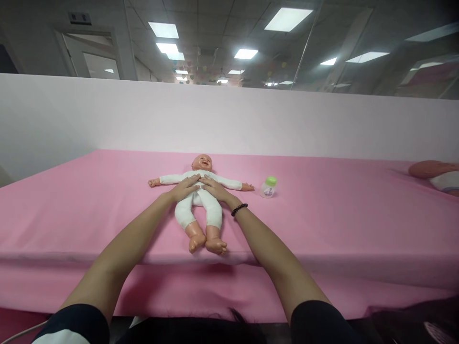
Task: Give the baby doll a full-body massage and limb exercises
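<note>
A baby doll [199, 199] in a white cloth body lies on its back, its head away from me and its feet near the table's front edge. Its arms stretch out to both sides. My left hand [185, 187] rests flat on the left side of the doll's belly, fingers extended. On the right side of the belly lies my right hand [214, 187], also flat, with its fingertips close to those of the left. A dark beaded bracelet [239, 209] circles my right wrist. The hands cover part of the doll's middle.
A small clear bottle [268, 188] with a green cap stands right of the doll. Another doll [435, 176] lies partly in view at the far right. Pink cloth [322, 215] covers the table, and a low white wall [251, 124] runs behind it.
</note>
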`<state>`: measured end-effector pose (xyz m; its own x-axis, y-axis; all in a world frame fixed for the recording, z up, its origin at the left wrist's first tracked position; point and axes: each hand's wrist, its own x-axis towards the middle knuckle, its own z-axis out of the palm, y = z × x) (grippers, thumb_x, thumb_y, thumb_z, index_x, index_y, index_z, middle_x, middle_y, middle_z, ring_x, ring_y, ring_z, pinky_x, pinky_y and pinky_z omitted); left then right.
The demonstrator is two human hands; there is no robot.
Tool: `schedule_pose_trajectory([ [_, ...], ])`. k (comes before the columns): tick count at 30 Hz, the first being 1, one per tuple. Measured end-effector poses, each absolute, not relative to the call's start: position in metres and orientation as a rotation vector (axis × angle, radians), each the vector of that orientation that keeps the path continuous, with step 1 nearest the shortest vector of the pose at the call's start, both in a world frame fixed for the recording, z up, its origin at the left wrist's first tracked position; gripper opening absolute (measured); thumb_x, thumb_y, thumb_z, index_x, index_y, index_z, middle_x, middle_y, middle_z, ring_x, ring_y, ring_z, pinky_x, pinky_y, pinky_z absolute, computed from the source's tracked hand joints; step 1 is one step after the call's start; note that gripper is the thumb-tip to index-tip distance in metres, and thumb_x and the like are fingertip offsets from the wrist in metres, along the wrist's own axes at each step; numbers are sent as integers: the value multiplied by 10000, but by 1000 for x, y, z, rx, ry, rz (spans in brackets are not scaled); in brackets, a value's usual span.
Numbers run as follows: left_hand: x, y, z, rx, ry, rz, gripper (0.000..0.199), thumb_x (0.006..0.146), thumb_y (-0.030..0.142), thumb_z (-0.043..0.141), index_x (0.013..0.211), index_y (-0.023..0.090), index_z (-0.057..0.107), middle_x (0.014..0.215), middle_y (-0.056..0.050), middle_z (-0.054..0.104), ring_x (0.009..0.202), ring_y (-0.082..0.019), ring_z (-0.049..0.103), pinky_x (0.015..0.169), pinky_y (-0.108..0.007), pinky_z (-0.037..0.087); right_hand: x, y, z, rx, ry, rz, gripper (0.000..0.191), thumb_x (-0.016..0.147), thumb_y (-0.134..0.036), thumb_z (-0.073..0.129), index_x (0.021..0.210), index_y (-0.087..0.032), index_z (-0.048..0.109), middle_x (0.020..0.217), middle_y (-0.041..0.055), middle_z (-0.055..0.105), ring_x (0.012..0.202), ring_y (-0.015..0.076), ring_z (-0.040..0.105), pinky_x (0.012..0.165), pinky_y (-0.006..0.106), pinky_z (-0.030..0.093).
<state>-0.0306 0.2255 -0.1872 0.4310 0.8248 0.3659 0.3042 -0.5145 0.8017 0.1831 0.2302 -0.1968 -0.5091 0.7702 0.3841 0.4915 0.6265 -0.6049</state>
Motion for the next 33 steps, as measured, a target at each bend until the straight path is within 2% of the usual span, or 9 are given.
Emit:
schedule_pose_trajectory([
  [5,-28,228,-188,2022,1085,978,560,792,472,700,1303,249,661,1626,-82,387,1573,-273,206,1285,-406,74,183,244,-207,-1099,-2280,470,538,1052,-356,448,1584,-291,400,1680,30,217,1589,227,129,1295,532,130],
  [9,-30,230,-191,1977,1311,943,644,821,523,650,1369,191,591,1661,-158,282,1582,-300,143,1273,-461,94,180,244,-208,-1270,-2213,451,600,1040,-374,460,1607,-203,360,1687,87,165,1591,258,81,1294,524,107],
  [11,-30,230,-191,1997,1388,943,662,835,565,617,1368,171,587,1640,-187,326,1566,-332,212,1259,-471,156,178,239,-205,-1327,-2158,451,633,1032,-390,462,1608,-153,351,1681,109,182,1588,260,112,1298,501,125],
  [14,-30,227,-188,2188,1486,927,552,867,567,549,1197,145,681,1439,-221,589,1388,-389,507,1153,-464,349,176,228,-198,-1373,-2076,414,637,1011,-416,489,1569,-116,419,1646,134,294,1552,281,269,1277,471,230],
  [18,-27,222,-183,2376,1656,955,332,862,423,533,878,164,740,959,-168,764,975,-343,699,903,-420,477,173,216,-190,-1411,-1933,197,332,956,-332,551,1156,-157,750,1233,137,716,1171,296,665,1031,405,494],
  [20,-26,221,-183,2415,1641,1027,277,847,345,532,828,182,755,898,-139,767,925,-318,702,875,-405,481,172,213,-189,-1372,-1899,98,265,940,-278,545,865,-176,777,930,103,771,907,252,713,875,343,522],
  [23,-25,222,-185,2446,1425,1125,289,845,290,519,885,203,792,970,-108,782,963,-295,710,926,-392,493,171,213,-192,-1196,-1941,105,325,953,-272,521,755,-177,761,835,77,763,788,214,693,820,322,520],
  [29,-29,225,-190,2326,928,1130,409,835,256,532,1164,249,775,1215,-44,750,1183,-291,666,1091,-412,472,174,220,-199,-934,-1980,332,328,946,-236,503,1112,-202,784,1194,56,742,1141,230,686,1060,400,511],
  [33,-32,230,-193,2213,880,1106,448,835,292,563,1248,249,731,1385,-47,663,1364,-292,550,1225,-425,335,177,226,-204,-1006,-2045,421,443,979,-258,470,1367,-171,665,1466,82,572,1427,227,490,1247,439,334],
])
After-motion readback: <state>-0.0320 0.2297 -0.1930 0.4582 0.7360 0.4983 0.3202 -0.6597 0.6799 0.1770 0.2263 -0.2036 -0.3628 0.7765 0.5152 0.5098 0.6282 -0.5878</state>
